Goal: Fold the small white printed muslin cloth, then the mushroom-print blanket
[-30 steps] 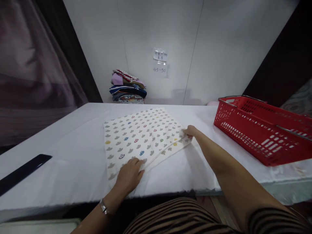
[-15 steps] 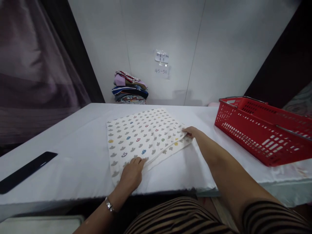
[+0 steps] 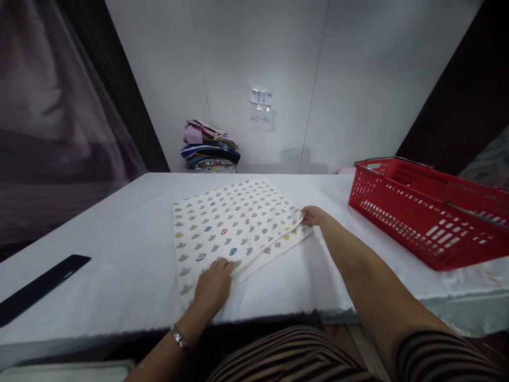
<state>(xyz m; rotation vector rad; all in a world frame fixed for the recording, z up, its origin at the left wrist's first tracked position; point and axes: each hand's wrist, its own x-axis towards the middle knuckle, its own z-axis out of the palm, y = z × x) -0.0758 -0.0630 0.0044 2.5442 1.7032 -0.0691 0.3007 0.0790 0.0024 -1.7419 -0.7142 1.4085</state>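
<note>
A white cloth (image 3: 234, 223) printed with grey and a few coloured mushroom-like shapes lies in front of me, folded over in layers. Along its near edge my left hand (image 3: 214, 284) has its fingers curled down on the fabric and closed on that edge; the thumb is mostly hidden. At the right corner, my right hand (image 3: 312, 216) pinches the upper layer. A lower layer shows beneath the slanting edge that runs between both hands.
The cloth lies on a white-covered table (image 3: 131, 265). A red plastic basket (image 3: 413, 212) with metal handles stands at the right. A dark flat strip (image 3: 43, 286) lies at the left. Folded textiles (image 3: 210, 148) are stacked by the back wall, below paper signs (image 3: 260, 119).
My right hand has shifted very slightly at the corner, the fabric still pinched. My left hand stays at the near edge. The whole view has moved a little.
</note>
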